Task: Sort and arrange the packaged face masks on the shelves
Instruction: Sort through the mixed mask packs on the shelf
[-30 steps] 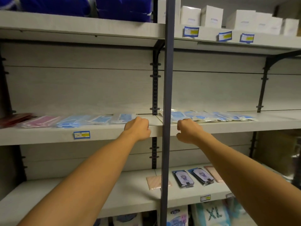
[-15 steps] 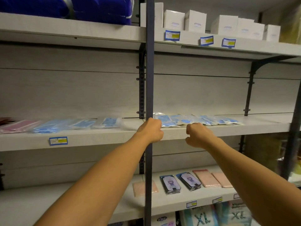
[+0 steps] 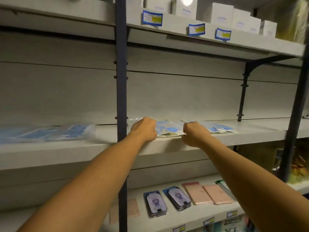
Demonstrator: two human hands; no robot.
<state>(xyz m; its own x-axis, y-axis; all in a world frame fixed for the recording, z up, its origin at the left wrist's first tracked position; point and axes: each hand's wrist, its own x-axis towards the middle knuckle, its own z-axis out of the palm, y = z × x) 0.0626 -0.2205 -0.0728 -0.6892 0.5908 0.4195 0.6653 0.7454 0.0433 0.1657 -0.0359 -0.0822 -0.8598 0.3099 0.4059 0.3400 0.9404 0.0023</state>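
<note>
Both hands are up on the middle shelf (image 3: 250,131), knuckles toward me. The left hand (image 3: 144,130) and the right hand (image 3: 194,133) have their fingers curled at the near edges of the blue packaged face masks (image 3: 168,128), which lie overlapping just right of the dark upright post (image 3: 121,97); whether they actually pinch a packet I cannot tell. A second blue batch (image 3: 50,133) lies left of the post, looking fairly even. On the shelf below, purple-printed packs (image 3: 167,202) and pink packs (image 3: 209,194) sit in rough rows. I'd judge the sorting partly done, with this overlapped right-hand row not yet squared up.
</note>
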